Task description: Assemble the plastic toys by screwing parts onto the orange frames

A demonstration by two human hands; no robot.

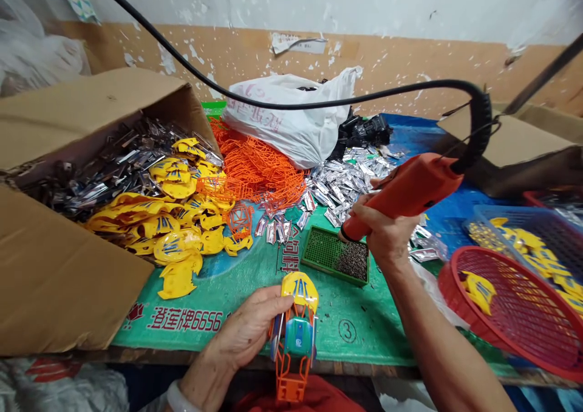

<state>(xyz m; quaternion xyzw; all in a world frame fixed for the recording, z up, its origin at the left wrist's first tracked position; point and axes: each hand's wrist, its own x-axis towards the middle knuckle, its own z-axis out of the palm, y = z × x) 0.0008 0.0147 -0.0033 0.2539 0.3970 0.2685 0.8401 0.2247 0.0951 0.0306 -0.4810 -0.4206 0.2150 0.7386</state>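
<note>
My left hand point(248, 324) is closed around a toy car body point(298, 333) with a yellow hood, a green middle and an orange frame, held at the table's near edge. In my right hand point(387, 233) is a red electric screwdriver point(405, 193), its black cable arching overhead. The driver's tip points down at the green tray point(314, 265), over the perforated part beside a heap of small dark screws point(353, 260). Whether the tip touches a screw, I cannot tell.
At left, a cardboard box point(68, 290) spills yellow hoods point(177, 245) and dark shiny parts point(113, 163). Orange frames point(259, 169) lie beneath a white sack point(291, 117). Silver pieces point(341, 184) are scattered behind the tray. A red basket point(514, 315) and a blue basket point(501, 214) stand at right.
</note>
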